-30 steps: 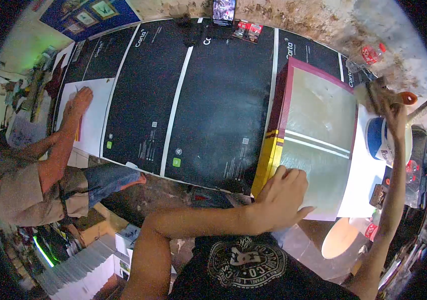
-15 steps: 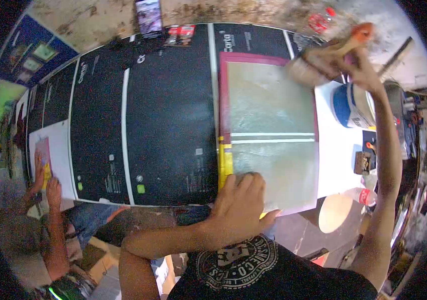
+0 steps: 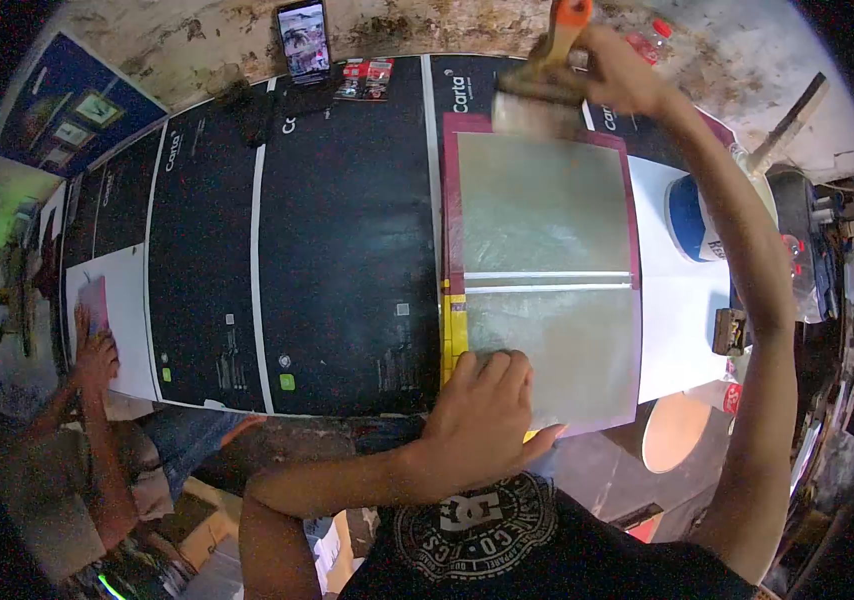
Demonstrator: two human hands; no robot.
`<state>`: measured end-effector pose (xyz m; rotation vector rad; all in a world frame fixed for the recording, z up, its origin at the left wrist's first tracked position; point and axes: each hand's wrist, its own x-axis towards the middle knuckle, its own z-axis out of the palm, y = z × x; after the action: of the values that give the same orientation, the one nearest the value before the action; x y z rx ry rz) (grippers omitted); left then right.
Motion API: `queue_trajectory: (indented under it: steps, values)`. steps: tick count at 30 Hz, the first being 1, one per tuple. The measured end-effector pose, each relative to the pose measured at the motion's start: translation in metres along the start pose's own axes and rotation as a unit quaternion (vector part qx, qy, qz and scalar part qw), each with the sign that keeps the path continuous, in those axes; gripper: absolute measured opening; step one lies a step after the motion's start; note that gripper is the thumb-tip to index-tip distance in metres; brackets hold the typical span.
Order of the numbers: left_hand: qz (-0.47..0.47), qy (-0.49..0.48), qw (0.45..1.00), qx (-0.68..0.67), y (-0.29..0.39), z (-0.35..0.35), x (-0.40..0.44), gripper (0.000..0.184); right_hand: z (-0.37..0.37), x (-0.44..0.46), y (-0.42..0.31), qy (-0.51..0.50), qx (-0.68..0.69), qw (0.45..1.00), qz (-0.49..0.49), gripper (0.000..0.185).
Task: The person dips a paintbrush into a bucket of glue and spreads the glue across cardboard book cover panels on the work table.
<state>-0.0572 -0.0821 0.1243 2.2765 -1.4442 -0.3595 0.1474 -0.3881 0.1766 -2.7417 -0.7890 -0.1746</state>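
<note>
Wall (image 3: 447,28) along the top of the frame: saw brown stains and bare patches, with a blue board (image 3: 79,105) of small framed pictures at upper left. Below it, found a long work surface (image 3: 347,230) clad in black sheets lettered "Carta", parted by pale strips, with bare white (image 3: 682,340) at the right. Right of centre, met a panel (image 3: 547,200) lying flat: glossy, pale grey-green, faintly streaked, bordered in maroon around the upper half, edged yellow at lower left, crossed near mid-height by two white lines. Just beyond its right edge, noticed a blue and white bucket (image 3: 689,220). Rested the left hand (image 3: 482,410) on the panel's lower left corner, fingers bent and close together, thumb spread away. At upper right, pinched a broad brush (image 3: 545,82) low on the handle with the right hand (image 3: 622,72), bristles over the top border, too blurred to tell any contact. At far left, saw a co-worker's hands (image 3: 97,358) together on a pink piece. At the top, left of centre, saw a lit phone (image 3: 305,42) propped beside small red packets (image 3: 364,78).
</note>
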Motion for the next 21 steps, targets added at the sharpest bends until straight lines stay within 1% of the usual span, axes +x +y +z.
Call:
queue_trajectory:
  steps: [2, 3, 4, 5, 7, 8, 10, 11, 14, 15, 17, 18, 19, 21]
  values:
    - [-0.005, 0.001, 1.0, -0.013, -0.001, -0.001, 0.0, 0.061, -0.012, 0.007, 0.002, 0.024, -0.076, 0.99, 0.113, 0.031]
    - [-0.009, 0.001, 1.0, -0.014, -0.001, -0.001, 0.0, 0.061, -0.015, 0.012, -0.015, -0.008, 0.048, 0.995, 0.082, 0.03]
    - [-0.012, 0.0, 1.0, -0.016, -0.002, 0.0, -0.001, 0.061, -0.016, 0.019, -0.035, -0.041, 0.169, 0.983, 0.052, 0.029]
    - [-0.011, -0.001, 1.0, -0.02, -0.002, 0.0, -0.001, 0.062, -0.008, 0.029, -0.04, -0.076, 0.125, 0.988, 0.045, 0.028]
    - [-0.001, 0.032, 0.999, 0.0, -0.003, 0.003, 0.0, 0.058, 0.015, 0.042, -0.04, -0.147, 0.035, 0.988, 0.032, 0.026]
    - [0.004, 0.047, 0.999, 0.009, -0.002, 0.005, 0.0, 0.057, 0.022, 0.045, -0.029, -0.084, 0.025, 0.996, 0.002, 0.025]
    - [0.003, 0.048, 0.999, 0.006, -0.002, 0.004, -0.001, 0.056, 0.029, 0.055, -0.008, 0.046, 0.003, 0.997, -0.059, 0.024]
    - [-0.001, 0.049, 0.999, 0.005, -0.001, 0.003, -0.001, 0.056, 0.021, 0.053, -0.002, -0.013, 0.048, 0.999, 0.007, 0.024]
    - [-0.018, -0.016, 1.0, -0.009, -0.001, 0.0, -0.002, 0.061, 0.007, 0.025, -0.049, 0.017, 0.126, 0.992, -0.026, 0.037]
    - [-0.016, -0.013, 1.0, -0.005, -0.001, 0.0, -0.002, 0.061, 0.016, 0.013, -0.058, 0.019, 0.134, 0.99, -0.033, 0.036]
    - [-0.013, -0.008, 1.0, 0.0, 0.0, 0.002, -0.002, 0.06, 0.021, 0.002, -0.056, 0.074, -0.019, 0.997, -0.004, 0.033]
    - [-0.011, -0.012, 1.0, -0.002, 0.001, 0.001, -0.003, 0.059, 0.022, -0.005, -0.057, 0.102, -0.096, 0.99, 0.01, 0.031]
    - [-0.009, -0.013, 1.0, 0.0, 0.001, 0.001, -0.003, 0.058, 0.023, -0.011, -0.06, 0.094, -0.106, 0.99, 0.021, 0.026]
    - [-0.012, -0.003, 1.0, 0.007, 0.002, 0.001, -0.006, 0.057, 0.03, -0.029, -0.085, 0.09, -0.074, 0.993, 0.001, 0.024]
